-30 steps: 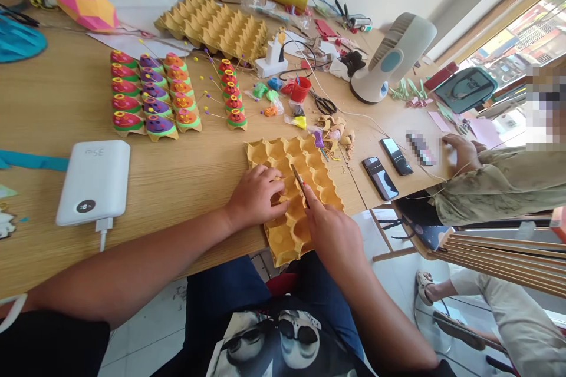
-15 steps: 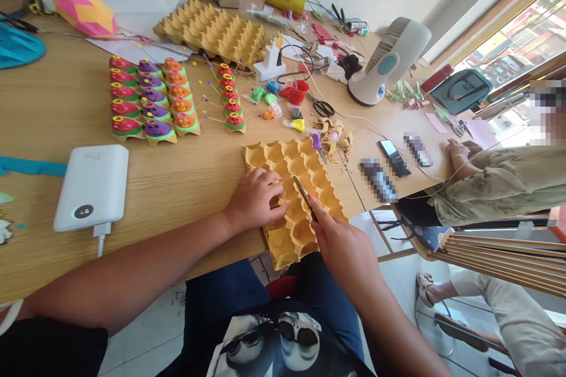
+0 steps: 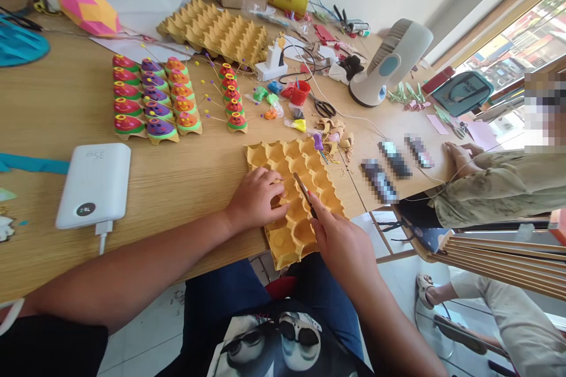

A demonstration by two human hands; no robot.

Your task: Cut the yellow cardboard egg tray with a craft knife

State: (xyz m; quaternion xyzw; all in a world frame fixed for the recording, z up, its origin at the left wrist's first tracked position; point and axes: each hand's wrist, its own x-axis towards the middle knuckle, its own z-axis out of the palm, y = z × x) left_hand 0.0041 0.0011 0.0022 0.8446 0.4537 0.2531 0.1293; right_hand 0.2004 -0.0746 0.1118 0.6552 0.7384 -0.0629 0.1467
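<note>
A yellow cardboard egg tray [image 3: 309, 168] lies at the near edge of the wooden table [image 3: 177, 177], partly hanging over it. My left hand [image 3: 256, 197] presses down on the tray's left side, fingers spread over the cups. My right hand [image 3: 342, 244] grips a thin cutter knife [image 3: 304, 188] whose blade rests in the middle of the tray. Cut cup pieces and scraps [image 3: 333, 132] lie just beyond the tray.
Rows of painted egg-cup figures [image 3: 152, 97] stand at the left centre, another egg tray [image 3: 216, 26] behind them. A white power bank [image 3: 95, 185] lies near left. Scissors [image 3: 322, 107], a white fan [image 3: 389, 62] and phones [image 3: 384, 168] lie right, by another person's hand [image 3: 460, 156].
My right hand has drawn the knife slightly back toward me along the tray. My left hand stays pressed on the tray.
</note>
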